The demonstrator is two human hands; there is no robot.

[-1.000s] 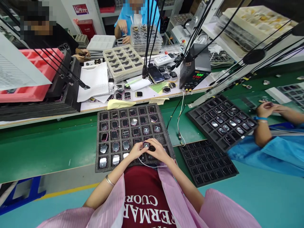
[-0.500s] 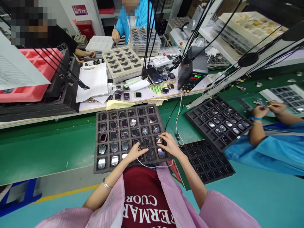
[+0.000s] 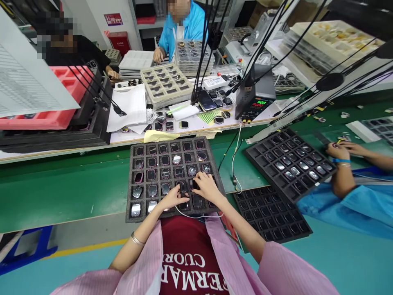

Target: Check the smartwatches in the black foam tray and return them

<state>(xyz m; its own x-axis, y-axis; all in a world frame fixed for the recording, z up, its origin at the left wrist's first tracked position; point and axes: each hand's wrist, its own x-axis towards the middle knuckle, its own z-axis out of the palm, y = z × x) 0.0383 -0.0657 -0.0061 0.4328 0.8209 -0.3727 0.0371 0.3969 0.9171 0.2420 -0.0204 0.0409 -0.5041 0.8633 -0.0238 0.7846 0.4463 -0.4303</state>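
Observation:
A dark grey foam tray (image 3: 128, 180) lies before me, its compartments filled with square smartwatch bodies, such as a pale-screened one (image 3: 177, 159). My left hand (image 3: 172, 198) is over the lower middle of the tray, thumb and fingers closed round a small black piece (image 3: 183, 188). A thin white cable (image 3: 196, 215) curves from under this hand along the tray's near edge. To its right, my right hand (image 3: 209, 189) reaches in with bent fingertips on a dark smartwatch (image 3: 193, 185), partly covered by them. The compartments under the right palm are hidden.
More black trays (image 3: 270, 213) of watches sit at the right, near a co-worker's hands (image 3: 340, 151). Behind my tray, a shelf carries a power supply (image 3: 256, 98), a phone (image 3: 207, 100), papers (image 3: 130, 108) and a beige tray (image 3: 166, 84). Black cables hang down in front.
My right hand has shifted left, from a lit watch in the right column to a dark watch beside my left hand. The left hand keeps the black piece. The whole view has shifted slightly.

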